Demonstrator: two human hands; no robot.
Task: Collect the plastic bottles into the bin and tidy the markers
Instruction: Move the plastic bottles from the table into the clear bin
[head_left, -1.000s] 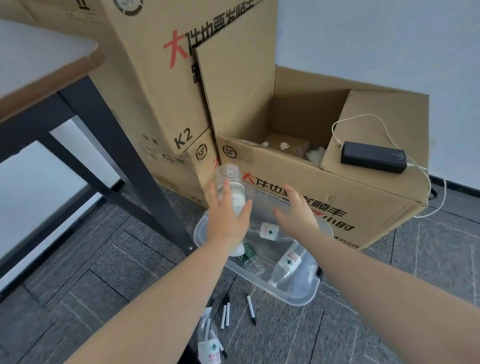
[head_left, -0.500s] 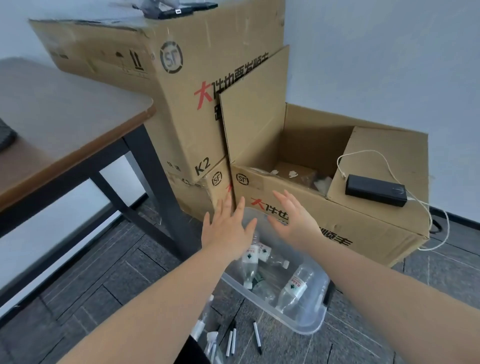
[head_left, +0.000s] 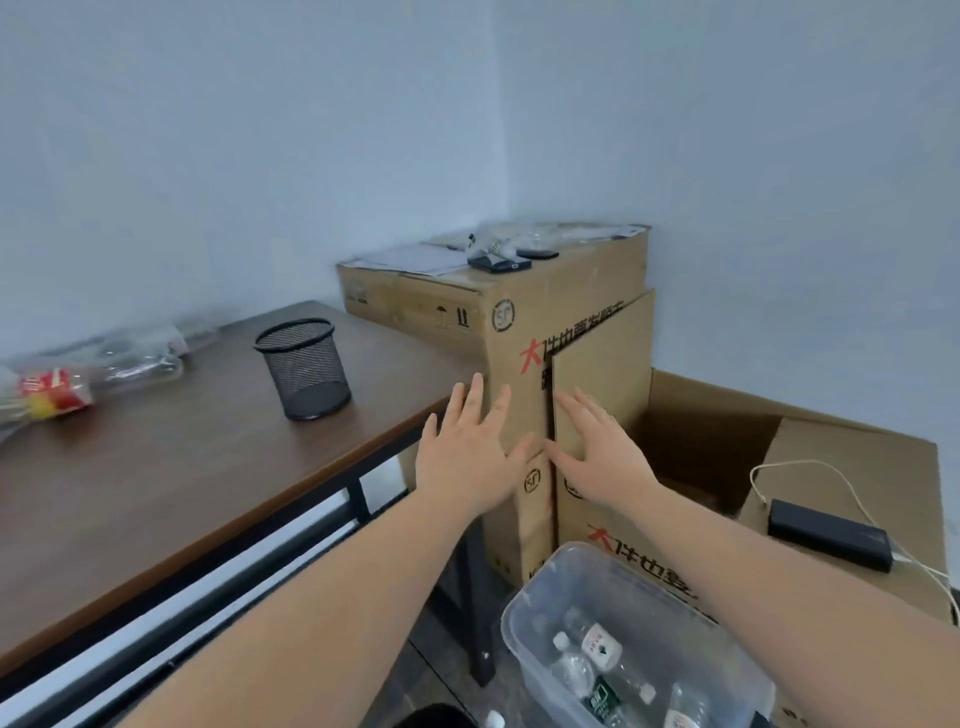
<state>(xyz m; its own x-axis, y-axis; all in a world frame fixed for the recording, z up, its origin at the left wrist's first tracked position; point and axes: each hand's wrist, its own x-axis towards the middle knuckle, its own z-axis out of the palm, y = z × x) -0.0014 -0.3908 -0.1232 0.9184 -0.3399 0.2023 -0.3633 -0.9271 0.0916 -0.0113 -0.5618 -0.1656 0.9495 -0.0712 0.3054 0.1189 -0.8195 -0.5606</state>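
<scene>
A clear plastic bin (head_left: 524, 613) stands on the floor at the bottom, with several clear bottles (head_left: 597, 649) lying in it. My left hand (head_left: 467, 452) and my right hand (head_left: 602, 452) are raised side by side above the bin, fingers straight and spread, holding nothing. They hover in front of the cardboard boxes. More plastic bottles (head_left: 67, 379) lie blurred at the far left of the wooden table (head_left: 156, 467). A black mesh pen cup (head_left: 304, 366) stands upright on the table. No markers are in view.
A tall cardboard box (head_left: 509, 317) with small items on top stands against the wall. To its right is an open cardboard box (head_left: 701, 431) whose flap carries a black power bank (head_left: 826, 535) with a white cable. The table's black frame runs along its near edge.
My left hand has let go of the bottle it held over the bin. The view has lifted from the floor up to the table, and both hands have risen, open.
</scene>
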